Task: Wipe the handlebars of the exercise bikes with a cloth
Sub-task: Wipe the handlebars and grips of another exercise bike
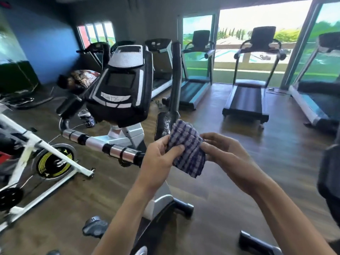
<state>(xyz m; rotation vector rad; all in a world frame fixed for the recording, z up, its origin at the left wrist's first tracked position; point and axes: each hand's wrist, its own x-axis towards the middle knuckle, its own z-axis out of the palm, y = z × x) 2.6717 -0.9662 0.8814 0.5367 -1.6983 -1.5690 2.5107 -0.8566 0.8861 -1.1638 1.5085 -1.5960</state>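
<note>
**Folding the cloth before the next grip**

Head view: my two forearms come up from the bottom of the frame, and between them I hold the checked cloth (187, 148). My left hand (160, 159) pinches its left side with thumb over the fabric; my right hand (222, 153) pinches the right side with curled fingertips. The cloth hangs bunched, just in front of the dark foam grip (162, 126) of the exercise bike (121, 92), touching or nearly so; I cannot tell which.

I judge I am gathering the cloth into a pad. Best to fold it thick, wrap it round the foam grip and pull along its length.

The chrome handlebar (103, 146) runs left of my left hand, near. To the right the wooden floor (276, 153) lies open toward the treadmills (246, 100); the white spin bike (46, 162) crowds the left.
</note>
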